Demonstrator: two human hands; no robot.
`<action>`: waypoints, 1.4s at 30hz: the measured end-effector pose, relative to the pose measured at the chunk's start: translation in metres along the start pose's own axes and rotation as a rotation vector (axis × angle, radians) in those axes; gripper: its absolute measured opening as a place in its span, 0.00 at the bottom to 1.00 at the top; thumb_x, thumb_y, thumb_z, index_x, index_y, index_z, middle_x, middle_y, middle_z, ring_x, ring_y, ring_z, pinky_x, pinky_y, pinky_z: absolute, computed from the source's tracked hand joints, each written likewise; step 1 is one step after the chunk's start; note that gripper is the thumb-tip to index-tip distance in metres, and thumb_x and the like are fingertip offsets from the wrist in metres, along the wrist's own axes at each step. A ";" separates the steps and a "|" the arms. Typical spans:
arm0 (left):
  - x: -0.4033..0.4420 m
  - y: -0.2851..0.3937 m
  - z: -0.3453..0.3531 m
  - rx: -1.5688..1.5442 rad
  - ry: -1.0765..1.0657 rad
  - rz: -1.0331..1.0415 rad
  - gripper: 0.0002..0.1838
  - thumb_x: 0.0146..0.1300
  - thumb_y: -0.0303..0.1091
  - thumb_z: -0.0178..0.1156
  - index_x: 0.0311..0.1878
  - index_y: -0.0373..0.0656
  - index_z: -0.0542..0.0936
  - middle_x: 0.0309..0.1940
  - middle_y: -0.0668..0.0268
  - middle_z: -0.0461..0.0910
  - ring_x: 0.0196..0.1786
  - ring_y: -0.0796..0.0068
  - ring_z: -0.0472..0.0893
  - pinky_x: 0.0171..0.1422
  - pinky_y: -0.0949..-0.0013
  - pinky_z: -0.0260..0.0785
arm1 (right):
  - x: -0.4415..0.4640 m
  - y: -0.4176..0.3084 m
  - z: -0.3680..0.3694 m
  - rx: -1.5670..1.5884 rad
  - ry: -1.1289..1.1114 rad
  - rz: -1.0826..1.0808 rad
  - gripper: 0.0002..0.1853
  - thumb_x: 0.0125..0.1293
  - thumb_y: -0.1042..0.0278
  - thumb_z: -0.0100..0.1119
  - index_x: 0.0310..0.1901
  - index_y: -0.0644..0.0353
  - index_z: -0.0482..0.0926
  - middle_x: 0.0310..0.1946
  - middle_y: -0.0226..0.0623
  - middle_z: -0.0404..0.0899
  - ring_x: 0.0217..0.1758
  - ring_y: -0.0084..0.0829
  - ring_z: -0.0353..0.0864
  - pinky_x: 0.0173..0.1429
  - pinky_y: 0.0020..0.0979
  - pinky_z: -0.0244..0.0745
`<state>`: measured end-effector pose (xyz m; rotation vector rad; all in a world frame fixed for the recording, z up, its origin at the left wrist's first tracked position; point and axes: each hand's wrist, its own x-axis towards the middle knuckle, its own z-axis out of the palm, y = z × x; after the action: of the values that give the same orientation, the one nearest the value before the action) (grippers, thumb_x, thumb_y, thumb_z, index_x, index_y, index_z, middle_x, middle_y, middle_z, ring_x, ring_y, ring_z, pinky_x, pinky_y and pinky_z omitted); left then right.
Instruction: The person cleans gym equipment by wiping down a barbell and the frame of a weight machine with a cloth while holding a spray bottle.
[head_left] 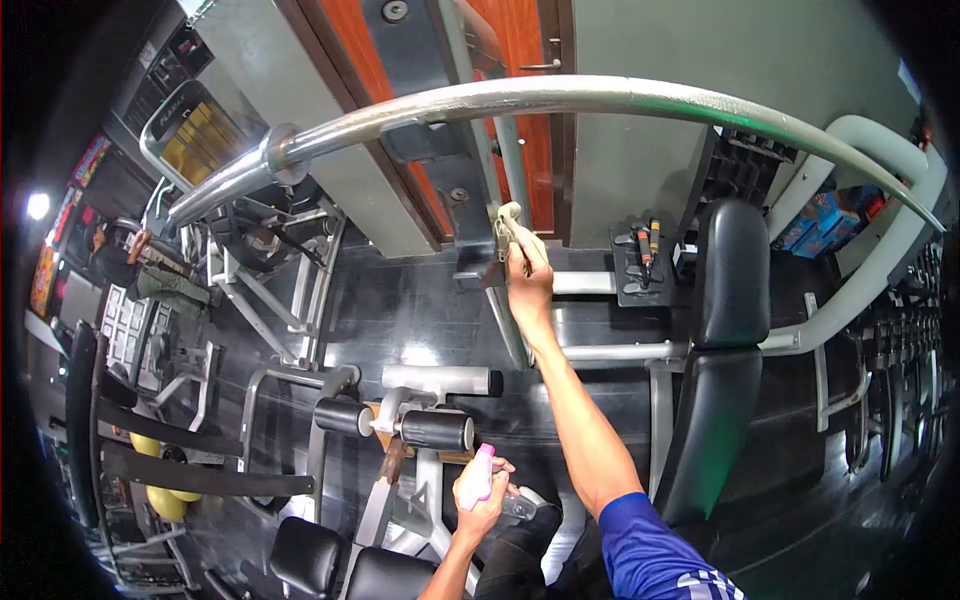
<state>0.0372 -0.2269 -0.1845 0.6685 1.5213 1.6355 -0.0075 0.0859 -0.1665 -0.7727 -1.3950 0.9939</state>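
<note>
My right hand [530,283] is stretched far forward, its fingers closed on a light-coloured cloth [508,216]. The cloth lies against the dark upright [478,222] of a gym machine. Low in the view, near my legs, my left hand [477,512] is wrapped round a small white and pink bottle [482,474] with a pink top. Just beyond that hand are the black foam rollers [437,430] of a bench. A long curved metal bar [600,92] arches across the top of the view, above my right hand.
A black padded seat [732,275] on a pale frame stands to the right. Dumbbell racks [905,350] line the far right. Several machines fill the left, where another person [165,280] is partly visible. An orange-brown door [535,150] is behind the upright.
</note>
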 end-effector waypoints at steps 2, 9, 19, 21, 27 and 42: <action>0.001 -0.002 0.005 0.013 0.001 -0.019 0.09 0.65 0.19 0.57 0.48 0.32 0.75 0.38 0.56 0.81 0.29 0.72 0.84 0.35 0.70 0.79 | -0.010 0.028 0.002 0.031 0.038 0.049 0.14 0.70 0.72 0.52 0.55 0.63 0.79 0.56 0.41 0.78 0.58 0.37 0.77 0.63 0.32 0.69; 0.013 -0.005 0.036 0.044 0.063 0.009 0.10 0.66 0.22 0.58 0.49 0.30 0.75 0.37 0.57 0.81 0.28 0.72 0.83 0.34 0.71 0.78 | -0.098 0.163 -0.047 -0.342 -0.268 0.512 0.16 0.67 0.56 0.52 0.46 0.58 0.82 0.36 0.52 0.83 0.41 0.53 0.82 0.48 0.42 0.76; 0.034 -0.048 0.067 -0.012 0.142 -0.005 0.09 0.65 0.19 0.58 0.48 0.31 0.75 0.36 0.57 0.81 0.28 0.72 0.82 0.33 0.71 0.78 | -0.076 0.189 -0.097 0.070 -0.431 0.618 0.19 0.74 0.61 0.52 0.58 0.65 0.77 0.42 0.34 0.83 0.47 0.24 0.78 0.53 0.28 0.71; 0.041 -0.069 0.066 -0.013 0.140 0.005 0.09 0.65 0.19 0.58 0.48 0.31 0.75 0.36 0.57 0.81 0.28 0.73 0.82 0.33 0.71 0.78 | -0.073 0.204 -0.101 0.172 -0.325 0.480 0.19 0.75 0.60 0.51 0.58 0.66 0.77 0.40 0.33 0.82 0.45 0.24 0.76 0.53 0.29 0.70; 0.080 -0.123 0.061 0.209 0.152 0.083 0.09 0.66 0.19 0.56 0.49 0.32 0.74 0.37 0.56 0.81 0.28 0.73 0.81 0.33 0.70 0.79 | -0.063 0.215 -0.114 0.111 -0.258 0.374 0.24 0.77 0.54 0.44 0.58 0.69 0.75 0.45 0.46 0.82 0.53 0.34 0.79 0.60 0.32 0.70; 0.060 -0.191 0.046 0.231 0.193 -0.085 0.11 0.65 0.20 0.57 0.50 0.32 0.73 0.40 0.53 0.80 0.30 0.68 0.83 0.34 0.66 0.79 | -0.077 0.281 -0.031 0.157 -0.251 0.229 0.17 0.71 0.70 0.51 0.59 0.61 0.75 0.54 0.48 0.77 0.54 0.43 0.80 0.58 0.35 0.75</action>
<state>0.0778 -0.1572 -0.3732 0.5715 1.8730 1.5084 -0.0001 0.1367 -0.4549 -0.7196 -1.4413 1.4014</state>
